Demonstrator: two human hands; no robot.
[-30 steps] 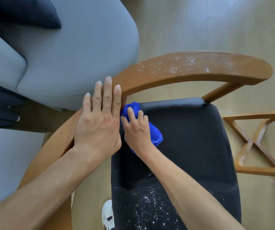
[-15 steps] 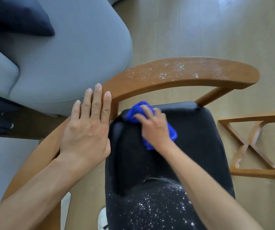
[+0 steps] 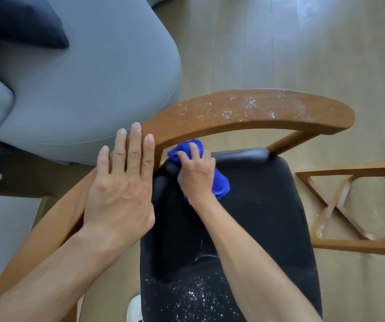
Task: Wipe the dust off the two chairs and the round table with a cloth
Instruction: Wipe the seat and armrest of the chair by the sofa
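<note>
On the far left corner of the black seat point(image 3: 245, 205), my right hand point(image 3: 196, 177) has its fingers curled round a bunched blue cloth point(image 3: 219, 184), pressing it against the padding just under the curved wooden rail point(image 3: 252, 115) of the chair. My left hand point(image 3: 121, 187) lies flat on the left stretch of that rail, fingers straight and close together, holding nothing. White dust speckles the top of the rail toward its right end, and more of it is scattered over the near part of the seat, while the patch around the cloth looks dark and clean. A grey sofa point(image 3: 89, 89) with a dark cushion point(image 3: 19, 22) sits just beyond the chair on the left. To the right, on the pale wooden floor point(image 3: 303, 43), stands a crossed wooden frame point(image 3: 340, 203), possibly the base of the table, though its top is out of sight.
</note>
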